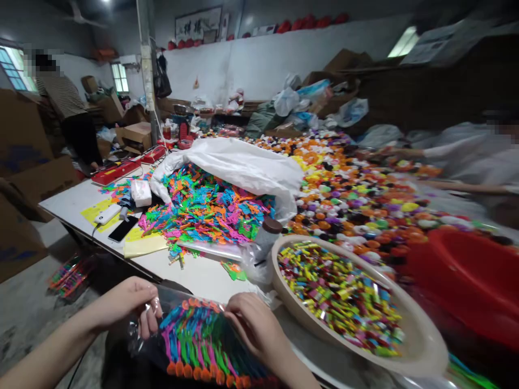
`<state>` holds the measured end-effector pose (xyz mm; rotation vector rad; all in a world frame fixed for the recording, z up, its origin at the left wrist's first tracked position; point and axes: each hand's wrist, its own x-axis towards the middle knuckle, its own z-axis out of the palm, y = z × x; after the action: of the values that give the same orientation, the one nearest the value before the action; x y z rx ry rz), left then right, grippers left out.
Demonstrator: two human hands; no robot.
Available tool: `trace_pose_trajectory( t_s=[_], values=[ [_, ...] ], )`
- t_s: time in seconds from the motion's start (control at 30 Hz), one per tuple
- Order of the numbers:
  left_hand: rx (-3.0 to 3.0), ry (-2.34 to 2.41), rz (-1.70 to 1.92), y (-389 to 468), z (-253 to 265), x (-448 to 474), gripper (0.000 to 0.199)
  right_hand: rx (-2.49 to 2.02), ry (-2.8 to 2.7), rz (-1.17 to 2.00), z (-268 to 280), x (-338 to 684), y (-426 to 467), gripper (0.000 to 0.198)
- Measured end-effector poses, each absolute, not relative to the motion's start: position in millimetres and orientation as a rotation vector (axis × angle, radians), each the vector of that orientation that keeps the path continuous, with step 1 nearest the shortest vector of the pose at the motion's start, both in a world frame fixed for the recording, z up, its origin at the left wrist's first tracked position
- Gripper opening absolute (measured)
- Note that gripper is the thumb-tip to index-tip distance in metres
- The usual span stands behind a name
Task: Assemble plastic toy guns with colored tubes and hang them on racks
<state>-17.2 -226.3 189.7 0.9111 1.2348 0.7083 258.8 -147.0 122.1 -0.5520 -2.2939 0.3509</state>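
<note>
Close to my lap is a clear plastic bag (133,337) filled with rows of colourful plastic pieces (198,346) in blue, pink and green, with orange round ends. My left hand (132,305) is closed on the bag's left end, the film bunched in its fingers. At the bag's upper right, my right hand (255,327) has its fingers curled over the edge; the fingertips are partly hidden. Beyond the bag, a heap of similar loose plastic pieces (211,205) spills from a white sack (243,162) on the table.
A beige basin (421,351) of small shiny multicoloured pieces stands at my right, near a red tub (470,281). A jar (267,237), phone (122,229) and power bank (107,214) lie on the table. A co-worker (478,156) reaches over round pieces (340,200); another person (67,108) stands far left.
</note>
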Motion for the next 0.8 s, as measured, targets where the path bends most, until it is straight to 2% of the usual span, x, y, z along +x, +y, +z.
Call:
trace_pose_trajectory(
  t_s=[0.13, 0.23, 0.3, 0.43, 0.53, 0.63, 0.8],
  values=[
    [1.197, 1.405, 0.486, -217.1, 204.7, -35.8, 0.049, -0.517, -2.252, 0.398, 121.2, 257.0, -147.2, 0.01],
    [1.706, 1.847, 0.515, -217.6, 223.8, -21.4, 0.04, -0.486, -2.262, 0.426, 123.1, 253.7, -148.2, 0.01],
    [2.111, 1.947, 0.491, -219.3, 229.3, 4.6, 0.032, -0.467, -2.272, 0.413, 124.4, 251.9, -148.7, 0.01],
    [2.732, 1.63, 0.218, -218.2, 205.7, 58.5, 0.033, -0.467, -2.288, 0.389, 123.9, 253.3, -150.1, 0.011],
    [2.967, 1.522, 0.143, -212.2, 176.3, 77.8, 0.012, -0.489, -2.285, 0.376, 121.8, 257.9, -152.3, 0.01],
    [3.021, 1.527, 0.146, -207.2, 162.6, 83.1, 0.01, -0.504, -2.28, 0.393, 121.8, 261.7, -154.2, 0.01],
    [2.907, 1.499, 0.0, -202.9, 174.7, 77.0, 0.012, -0.544, -2.398, 0.492, 129.5, 272.1, -150.3, 0.006]
  ],
)
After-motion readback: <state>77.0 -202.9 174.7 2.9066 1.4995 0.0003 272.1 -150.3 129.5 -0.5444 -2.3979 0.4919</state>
